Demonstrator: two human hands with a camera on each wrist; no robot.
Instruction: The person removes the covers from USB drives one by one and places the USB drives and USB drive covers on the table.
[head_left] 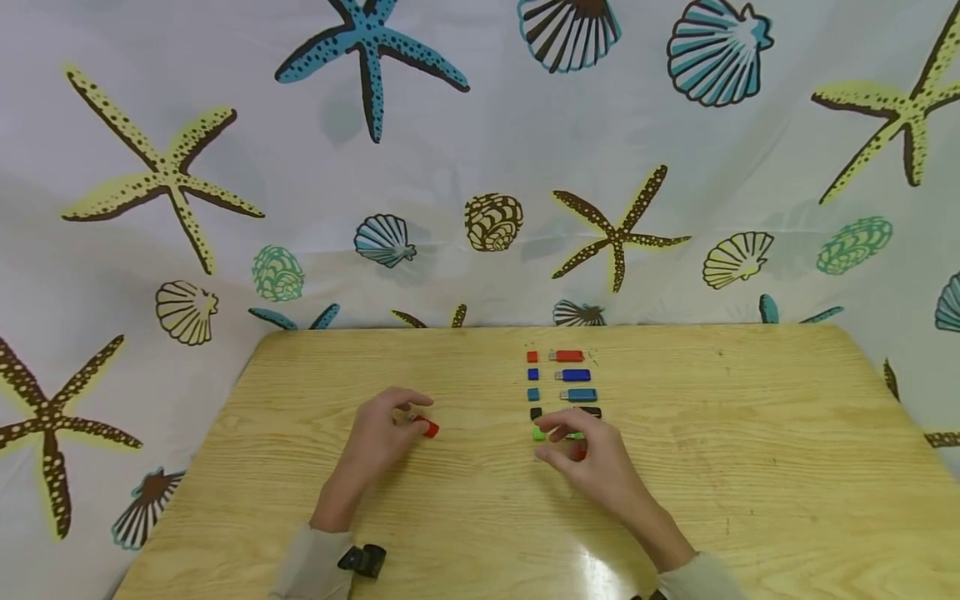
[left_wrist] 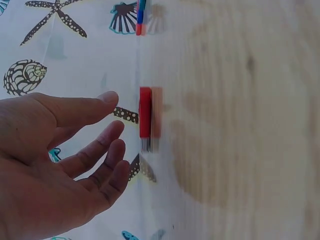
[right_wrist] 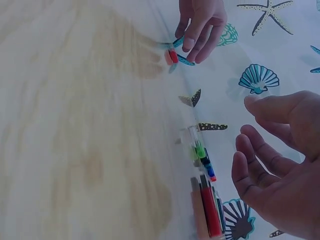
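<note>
My left hand (head_left: 378, 433) hovers beside a red USB stick (head_left: 429, 427) with a bare metal plug. In the left wrist view, the loosely bent fingers stand apart from this red stick (left_wrist: 145, 112), which lies on the table. Over the near end of a column of USB sticks is my right hand (head_left: 600, 462), thumb and fingers parted, holding nothing. Below it lie a green cap (head_left: 538, 433) and a partly hidden green stick. The right wrist view shows another red stick (right_wrist: 211, 212) and a clear cap (right_wrist: 193, 133) beneath the hand, not touched.
Farther back are a red stick (head_left: 568, 356), a blue stick (head_left: 573, 375), a light blue stick (head_left: 580, 395) and a partly covered black stick (head_left: 592, 412). Matching caps, such as the blue cap (head_left: 533, 374), line up to their left. A patterned cloth (head_left: 450, 167) hangs behind the wooden table (head_left: 750, 450).
</note>
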